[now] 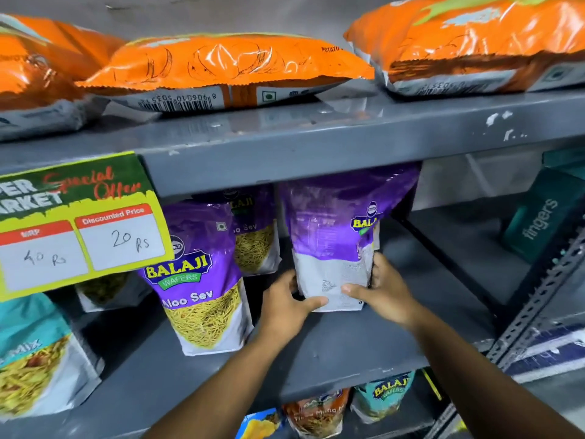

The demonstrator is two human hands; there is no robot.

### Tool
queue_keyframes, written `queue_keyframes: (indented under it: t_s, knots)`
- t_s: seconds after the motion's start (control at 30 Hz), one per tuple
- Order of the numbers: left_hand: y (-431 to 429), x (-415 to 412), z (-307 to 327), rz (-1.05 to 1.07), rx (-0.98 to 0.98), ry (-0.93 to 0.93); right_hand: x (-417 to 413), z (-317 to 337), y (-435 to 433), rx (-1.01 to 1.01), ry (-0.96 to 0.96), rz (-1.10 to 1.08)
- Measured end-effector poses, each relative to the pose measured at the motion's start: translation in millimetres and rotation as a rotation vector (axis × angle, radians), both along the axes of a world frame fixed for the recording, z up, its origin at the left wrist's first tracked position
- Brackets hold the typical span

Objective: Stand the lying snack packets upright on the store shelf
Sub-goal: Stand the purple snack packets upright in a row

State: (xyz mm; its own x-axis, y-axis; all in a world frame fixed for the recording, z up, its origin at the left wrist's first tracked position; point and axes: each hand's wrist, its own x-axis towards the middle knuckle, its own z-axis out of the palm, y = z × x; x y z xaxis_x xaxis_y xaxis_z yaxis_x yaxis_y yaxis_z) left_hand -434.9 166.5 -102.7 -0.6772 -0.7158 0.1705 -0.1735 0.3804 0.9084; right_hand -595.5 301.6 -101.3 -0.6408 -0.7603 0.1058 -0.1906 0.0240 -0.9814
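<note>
A purple and white Balaji packet [332, 236] stands upright on the grey middle shelf [332, 350], its back side facing me. My left hand [285, 304] grips its lower left corner and my right hand [380, 288] grips its lower right edge. To the left stands an upright purple Aloo Sev packet [202, 280], with another Aloo Sev packet [253, 229] upright behind it. On the upper shelf [316, 144] three orange chip packets lie flat: a middle one [228, 71], a left one [38, 74] and a right one [474, 45].
A yellow and green price tag [79, 223] hangs from the upper shelf's front edge at left. A teal mix packet [34, 356] stands at far left. A teal "fingers" box [544, 217] leans at right beside a perforated metal upright [538, 305]. More packets [348, 403] stand below.
</note>
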Motion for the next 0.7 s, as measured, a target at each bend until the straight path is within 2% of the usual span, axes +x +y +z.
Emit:
queue_keyframes:
  t_s: [0.1,0.2,0.27,0.33,0.37,0.47,0.57,0.7]
  knots:
    - [0.5,1.5,-15.8,0.063,0.025,-0.045,-7.2,-16.8,-8.4,0.052,-0.015,0.086]
    - [-2.3,5.8,-22.5,0.044,0.048,-0.046,2.9,-21.1,-7.3,0.029,-0.011,0.050]
    - [-4.6,8.0,-14.4,-0.012,0.105,0.039,23.2,-24.9,0.0,-0.010,0.062,-0.172]
    - [-8.4,6.5,2.8,-0.051,0.191,0.178,56.8,-33.1,11.0,-0.018,0.212,-0.439]
    - [-9.5,4.2,13.9,-0.053,0.213,0.230,76.1,-36.3,15.7,0.006,0.316,-0.461]
    - [-5.6,-5.0,42.2,0.002,0.184,0.258,113.8,-41.1,13.9,0.132,0.460,-0.268]
    - [18.1,-5.3,51.7,0.165,0.088,0.159,118.5,-35.8,-3.3,0.228,0.432,-0.203]
    - [57.2,2.9,47.8,0.045,-0.016,0.105,91.9,-20.6,-19.9,0.296,0.437,-0.229]
